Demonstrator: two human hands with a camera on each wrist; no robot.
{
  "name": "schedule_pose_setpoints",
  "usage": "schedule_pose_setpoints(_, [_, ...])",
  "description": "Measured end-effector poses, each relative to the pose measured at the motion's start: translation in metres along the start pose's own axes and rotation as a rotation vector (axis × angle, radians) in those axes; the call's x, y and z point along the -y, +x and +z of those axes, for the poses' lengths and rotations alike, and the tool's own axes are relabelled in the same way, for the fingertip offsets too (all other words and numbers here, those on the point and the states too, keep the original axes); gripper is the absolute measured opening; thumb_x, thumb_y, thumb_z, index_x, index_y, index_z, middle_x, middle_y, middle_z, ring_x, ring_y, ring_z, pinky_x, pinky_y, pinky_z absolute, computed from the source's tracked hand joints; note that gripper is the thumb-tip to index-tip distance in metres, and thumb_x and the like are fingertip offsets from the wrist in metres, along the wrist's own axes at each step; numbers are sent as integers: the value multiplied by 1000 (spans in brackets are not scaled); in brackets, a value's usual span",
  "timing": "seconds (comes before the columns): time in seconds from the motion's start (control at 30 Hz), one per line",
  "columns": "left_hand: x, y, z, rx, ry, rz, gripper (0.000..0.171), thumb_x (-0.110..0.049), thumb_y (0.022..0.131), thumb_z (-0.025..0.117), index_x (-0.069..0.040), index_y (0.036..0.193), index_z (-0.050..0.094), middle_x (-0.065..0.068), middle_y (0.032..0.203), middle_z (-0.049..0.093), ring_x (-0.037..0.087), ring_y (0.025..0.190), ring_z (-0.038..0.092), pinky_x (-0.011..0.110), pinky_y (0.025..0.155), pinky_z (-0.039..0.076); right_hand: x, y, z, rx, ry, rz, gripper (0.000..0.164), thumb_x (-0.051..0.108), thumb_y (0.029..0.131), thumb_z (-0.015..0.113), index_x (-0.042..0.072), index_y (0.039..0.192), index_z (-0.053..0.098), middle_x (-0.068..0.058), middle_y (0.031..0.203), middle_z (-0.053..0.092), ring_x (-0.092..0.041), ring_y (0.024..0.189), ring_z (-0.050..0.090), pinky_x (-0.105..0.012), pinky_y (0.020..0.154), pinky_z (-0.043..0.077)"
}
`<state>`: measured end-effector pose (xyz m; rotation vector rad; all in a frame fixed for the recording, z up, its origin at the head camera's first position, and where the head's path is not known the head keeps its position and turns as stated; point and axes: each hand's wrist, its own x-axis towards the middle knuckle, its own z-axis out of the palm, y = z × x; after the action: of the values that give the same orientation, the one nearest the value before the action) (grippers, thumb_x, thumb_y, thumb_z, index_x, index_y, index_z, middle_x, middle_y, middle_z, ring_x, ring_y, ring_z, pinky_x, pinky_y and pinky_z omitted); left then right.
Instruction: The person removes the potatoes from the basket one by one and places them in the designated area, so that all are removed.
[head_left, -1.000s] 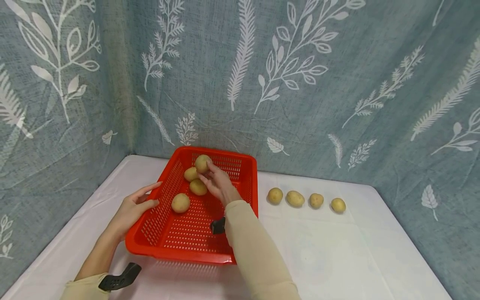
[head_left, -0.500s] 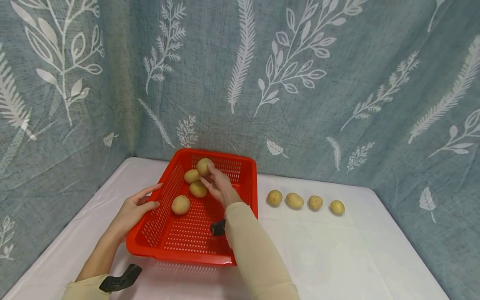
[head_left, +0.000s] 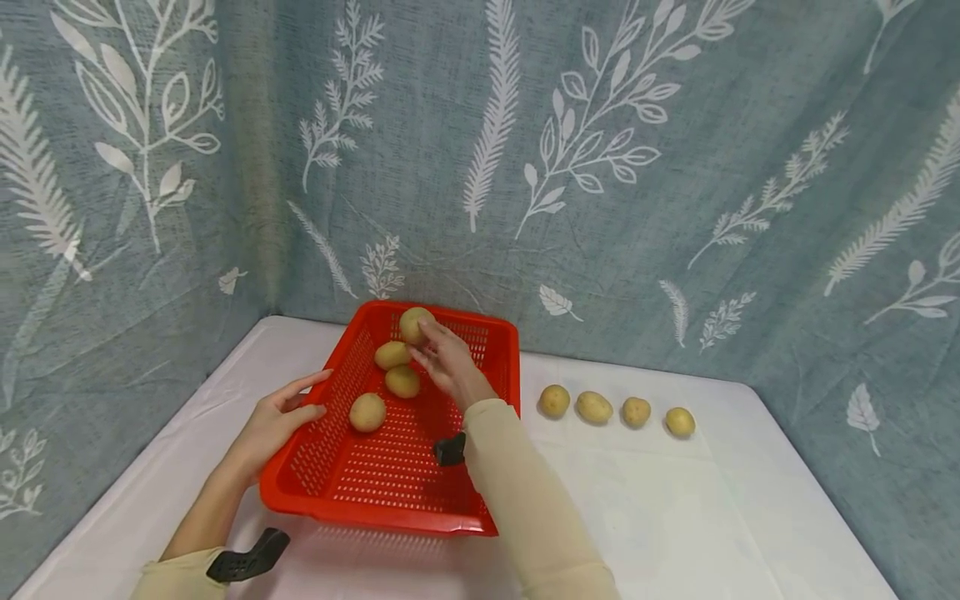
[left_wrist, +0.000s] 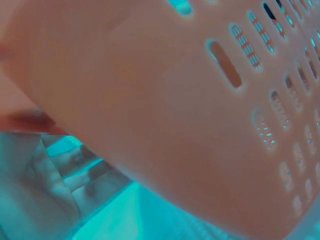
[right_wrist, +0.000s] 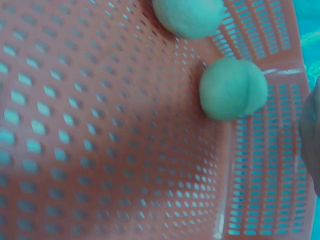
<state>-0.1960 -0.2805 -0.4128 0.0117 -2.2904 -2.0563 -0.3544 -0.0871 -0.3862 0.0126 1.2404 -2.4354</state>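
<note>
My right hand (head_left: 450,358) holds a round potato (head_left: 414,326) between thumb and fingers, over the far left part of a red plastic basket (head_left: 378,521). Below it, two potatoes lie close together inside, an upper one (head_left: 392,355) and a lower one (head_left: 402,382). Nearer the left wall is a third, rounder potato (head_left: 368,412). My left hand (head_left: 273,421) grips the basket's left rim, thumb and index finger over the edge. In the left wrist view, other fingers (left_wrist: 95,182) show beyond the basket's slotted wall (left_wrist: 165,110).
Right of the basket, several potatoes form a row on the white cloth, from a round one (head_left: 554,401) to a small one (head_left: 680,422). A grey-green curtain (head_left: 420,167) with white leaf prints stands behind and beside the table (head_left: 675,508).
The right hand, still holding the potato, has risen slightly away from the two potatoes below it. The left hand keeps its place on the rim. The head view has shifted slightly.
</note>
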Motion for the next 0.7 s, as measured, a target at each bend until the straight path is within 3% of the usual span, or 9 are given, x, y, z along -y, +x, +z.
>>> schedule_pose_setpoints(0.37, [2, 0, 0, 7, -21, 5, 55, -11, 97, 50, 0, 147, 30, 27, 117, 51, 22, 86, 64, 38, 70, 56, 28, -7, -2, 63, -80, -17, 45, 10, 98, 52, -3, 139, 40, -15, 128, 45, -31, 123, 45, -37, 101, 40])
schedule_pose_setpoints(0.7, [2, 1, 0, 7, -14, -1, 54, -11, 97, 49, -2, 147, 30, 30, 122, 47, 23, 87, 64, 39, 71, 56, 56, -15, -16, 98, -118, -48, 47, 10, 99, 50, -3, 142, 36, -16, 141, 32, -32, 130, 38, -36, 103, 37])
